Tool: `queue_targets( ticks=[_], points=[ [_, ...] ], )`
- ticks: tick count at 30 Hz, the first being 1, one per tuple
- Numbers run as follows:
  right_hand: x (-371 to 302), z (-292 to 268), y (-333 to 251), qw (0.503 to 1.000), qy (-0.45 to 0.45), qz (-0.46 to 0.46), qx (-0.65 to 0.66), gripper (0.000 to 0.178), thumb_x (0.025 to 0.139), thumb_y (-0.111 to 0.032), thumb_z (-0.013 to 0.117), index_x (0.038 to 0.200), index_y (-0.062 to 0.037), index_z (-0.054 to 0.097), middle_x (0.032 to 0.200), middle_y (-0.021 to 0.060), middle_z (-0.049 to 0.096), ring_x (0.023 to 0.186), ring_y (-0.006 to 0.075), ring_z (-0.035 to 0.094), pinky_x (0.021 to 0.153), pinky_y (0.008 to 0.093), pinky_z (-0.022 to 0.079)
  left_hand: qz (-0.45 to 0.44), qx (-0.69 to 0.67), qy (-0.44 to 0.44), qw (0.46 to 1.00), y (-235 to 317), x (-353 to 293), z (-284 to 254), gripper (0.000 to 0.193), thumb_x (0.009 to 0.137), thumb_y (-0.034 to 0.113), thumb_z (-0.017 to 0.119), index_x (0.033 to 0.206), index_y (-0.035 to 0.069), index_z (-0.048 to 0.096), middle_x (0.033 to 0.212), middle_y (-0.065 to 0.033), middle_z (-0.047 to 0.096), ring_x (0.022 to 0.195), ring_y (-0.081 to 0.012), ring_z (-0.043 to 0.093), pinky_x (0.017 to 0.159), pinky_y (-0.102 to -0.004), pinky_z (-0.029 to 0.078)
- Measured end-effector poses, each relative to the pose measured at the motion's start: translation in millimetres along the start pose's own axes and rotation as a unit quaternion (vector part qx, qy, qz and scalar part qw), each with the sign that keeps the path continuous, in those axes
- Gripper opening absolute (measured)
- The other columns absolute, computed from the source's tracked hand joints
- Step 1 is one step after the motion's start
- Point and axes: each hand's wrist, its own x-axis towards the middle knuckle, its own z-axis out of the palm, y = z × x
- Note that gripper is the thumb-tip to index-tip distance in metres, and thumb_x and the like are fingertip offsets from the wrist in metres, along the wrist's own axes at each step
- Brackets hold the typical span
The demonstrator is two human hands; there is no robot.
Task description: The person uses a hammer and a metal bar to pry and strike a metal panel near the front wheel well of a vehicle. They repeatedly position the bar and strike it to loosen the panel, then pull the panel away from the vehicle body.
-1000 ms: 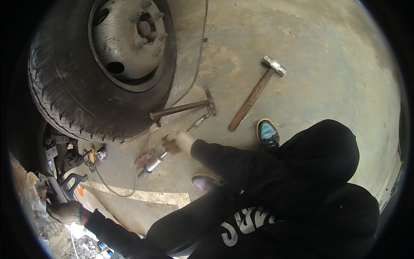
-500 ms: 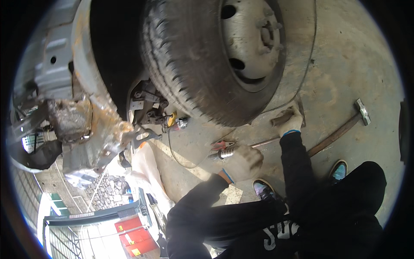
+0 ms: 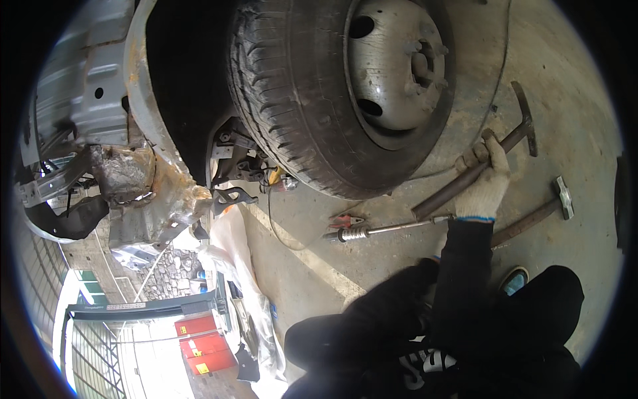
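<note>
My right hand, in a pale work glove, is wrapped round the dark handle of a pick hammer. The hammer's long, curved head points away to the upper right, clear of the wheel. Only a sliver of my left hand shows at its sleeve end; my right forearm hides the rest, so its fingers cannot be seen. Close by, a metal rod with a ribbed silver sleeve lies on the floor. A second hammer with a wooden handle rests to the right, partly behind my right sleeve.
A large tyre on a steel wheel stands ahead. Rusty, bare vehicle bodywork is at the left. Red-handled pliers or a clamp lie near the rod. Clear plastic sheeting hangs lower left; a thin cable crosses the floor.
My right hand has lifted the pick hammer and moved right, bringing its head into view. My left hand has left the rod's ribbed end and moved right, behind my right forearm.
</note>
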Motion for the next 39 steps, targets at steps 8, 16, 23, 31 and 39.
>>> queue_targets(
  ticks=[8, 16, 23, 31, 39],
  points=[
    [-40, 31, -17, 0.98, 0.006, -0.135, -0.145, 0.036, 0.088, -0.02, 0.066, 0.117, -0.0004, 0.058, 0.078, 0.0024, 0.057, 0.064, 0.0117, 0.051, 0.059, 0.0244, 0.042, 0.023, -0.05, 0.013, 0.998, 3, 34, 6, 0.029, 0.082, 0.023, 0.063, 0.104, 0.005, 0.061, 0.101, -0.0109, 0.064, 0.095, -0.0271, 0.062, 0.082, -0.0397, 0.049],
    [-72, 36, -48, 0.88, -0.003, -0.347, -0.325, 0.06, 0.088, -0.021, 0.066, 0.137, 0.0026, 0.041, 0.078, 0.0039, 0.054, 0.063, 0.01, 0.05, 0.056, 0.0238, 0.04, 0.108, -0.14, 0.021, 0.984, 39, 121, 22, 0.028, 0.082, 0.023, 0.064, 0.101, 0.003, 0.062, 0.096, -0.0116, 0.064, 0.091, -0.0265, 0.062, 0.079, -0.0389, 0.05],
    [-101, 68, -20, 0.792, -0.133, -0.445, -0.397, 0.043, 0.095, -0.021, 0.056, 0.131, -0.003, 0.041, 0.064, -0.001, 0.043, 0.048, 0.0068, 0.04, 0.042, 0.0229, 0.032, 0.159, -0.259, 0.023, 0.953, 107, 177, 21, 0.027, 0.081, 0.023, 0.065, 0.099, 0.002, 0.062, 0.091, -0.0121, 0.064, 0.087, -0.026, 0.063, 0.077, -0.0381, 0.05],
    [-99, 109, -32, 0.791, -0.278, -0.296, -0.458, 0.066, 0.089, -0.041, 0.057, 0.134, 0.0058, 0.047, 0.066, -0.0008, 0.05, 0.051, 0.0072, 0.044, 0.043, 0.0226, 0.035, 0.098, -0.339, 0.045, 0.935, 137, 184, -2, 0.027, 0.081, 0.023, 0.065, 0.096, 0.0, 0.062, 0.086, -0.0128, 0.064, 0.082, -0.0254, 0.063, 0.074, -0.0373, 0.05],
    [-15, 79, -119, 0.787, -0.546, -0.231, -0.171, 0.059, 0.096, -0.038, 0.055, 0.141, -0.0033, 0.04, 0.077, -0.0024, 0.053, 0.054, 0.0034, 0.044, 0.049, 0.0169, 0.038, -0.09, -0.47, 0.223, 0.849, 129, 144, -42, 0.028, 0.081, 0.023, 0.066, 0.093, -0.002, 0.063, 0.081, -0.0134, 0.065, 0.078, -0.0248, 0.064, 0.071, -0.0364, 0.05]
  ],
)
